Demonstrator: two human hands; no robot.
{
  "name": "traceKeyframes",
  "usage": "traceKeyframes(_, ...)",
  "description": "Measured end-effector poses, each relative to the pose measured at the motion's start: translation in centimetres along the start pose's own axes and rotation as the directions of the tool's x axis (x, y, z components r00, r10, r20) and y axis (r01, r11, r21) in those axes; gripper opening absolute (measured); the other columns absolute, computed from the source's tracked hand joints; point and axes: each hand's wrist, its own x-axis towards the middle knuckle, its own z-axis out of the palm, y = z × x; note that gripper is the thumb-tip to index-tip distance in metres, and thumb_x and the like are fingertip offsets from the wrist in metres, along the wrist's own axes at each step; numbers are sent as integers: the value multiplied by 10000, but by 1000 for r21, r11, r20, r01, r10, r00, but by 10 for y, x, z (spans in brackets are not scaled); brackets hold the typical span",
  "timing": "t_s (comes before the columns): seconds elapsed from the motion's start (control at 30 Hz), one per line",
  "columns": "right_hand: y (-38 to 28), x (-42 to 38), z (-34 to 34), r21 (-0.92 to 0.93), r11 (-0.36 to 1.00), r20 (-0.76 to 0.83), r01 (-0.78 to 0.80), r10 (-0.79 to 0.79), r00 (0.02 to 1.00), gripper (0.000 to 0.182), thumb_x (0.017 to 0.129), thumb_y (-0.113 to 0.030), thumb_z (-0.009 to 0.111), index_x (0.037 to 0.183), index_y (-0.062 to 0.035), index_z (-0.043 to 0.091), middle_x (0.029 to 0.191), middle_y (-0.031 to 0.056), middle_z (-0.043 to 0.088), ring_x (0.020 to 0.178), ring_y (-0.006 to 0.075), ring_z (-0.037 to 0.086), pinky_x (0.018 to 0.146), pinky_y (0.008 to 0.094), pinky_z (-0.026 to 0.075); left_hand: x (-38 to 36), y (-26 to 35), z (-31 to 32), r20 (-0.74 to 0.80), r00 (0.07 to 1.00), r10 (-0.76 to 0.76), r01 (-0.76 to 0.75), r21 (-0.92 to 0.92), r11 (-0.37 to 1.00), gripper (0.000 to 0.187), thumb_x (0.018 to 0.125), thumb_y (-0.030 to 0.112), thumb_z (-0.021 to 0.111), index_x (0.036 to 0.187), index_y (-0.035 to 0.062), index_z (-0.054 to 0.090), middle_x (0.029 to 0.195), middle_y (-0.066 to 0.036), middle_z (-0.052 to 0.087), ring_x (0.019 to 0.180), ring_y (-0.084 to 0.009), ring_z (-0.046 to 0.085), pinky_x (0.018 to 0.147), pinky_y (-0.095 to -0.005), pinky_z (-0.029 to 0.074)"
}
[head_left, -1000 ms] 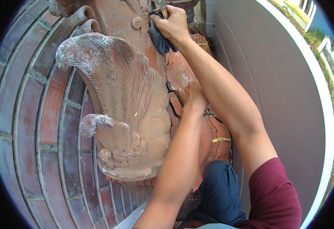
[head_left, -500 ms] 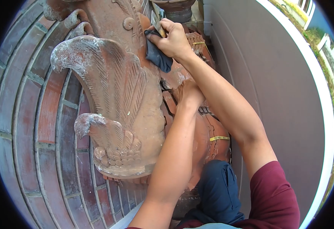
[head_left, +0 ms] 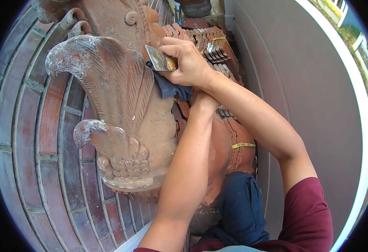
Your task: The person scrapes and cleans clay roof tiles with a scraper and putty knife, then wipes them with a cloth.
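Terracotta, rough and chalky: the carving (head_left: 121, 109) looks heavy, rigid and likely chip-prone at its thin feather tips. The right hand (head_left: 188, 63) clenches a stiff metal scraper (head_left: 160, 59) and a soft dark cloth (head_left: 169, 87) against its far right edge. The left hand (head_left: 200, 101) is mostly hidden below; its grip cannot be told.

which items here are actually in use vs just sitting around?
In use:
- right hand, gripping a flat metal scraper and a dark cloth
- carved terracotta ornament, under the blade
- left hand, mostly hidden, against the ornament

Lying about:
- stacked clay tiles
- dark pot
- brick paving
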Motion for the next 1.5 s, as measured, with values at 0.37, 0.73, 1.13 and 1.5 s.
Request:
traceKeyframes(0.37,-11,1,-5,-23,999,49,-37,39,998,124,667,-14,671,766,44,625,774,177,576,769,397,604,688,438,479,1,2,-4,19,1000,-12,12,-5,1000,485,858,391,639,1227,77,658,1224,-193,693,1140,-327,666,954,-435,514)
traceKeyframes(0.73,-12,2,5,-7,998,-2,-60,60,998,133,663,-26,672,779,37,655,807,180,590,798,407,617,702,435,491,-5,4,-13,27,999,-32,33,-34,999,456,858,342,648,1219,64,653,1216,-202,692,1126,-325,670,948,-427,515)
traceKeyframes(1.13,-15,-1,-19,74,991,363,-109,75,929,192,697,6,723,878,41,670,853,132,600,817,346,636,722,382,502,-1,6,-7,10,1000,-9,9,-45,999,426,857,288,657,1211,51,648,1206,-212,690,1111,-323,674,940,-419,517)
traceKeyframes(1.5,37,-26,-25,18,930,-171,-367,365,915,275,803,-137,812,1018,16,735,967,194,737,898,268,714,825,381,553,-15,15,-16,-90,996,9,-15,-57,998,542,893,430,610,1301,74,618,1232,-218,684,1157,-367,653,957,-439,521)
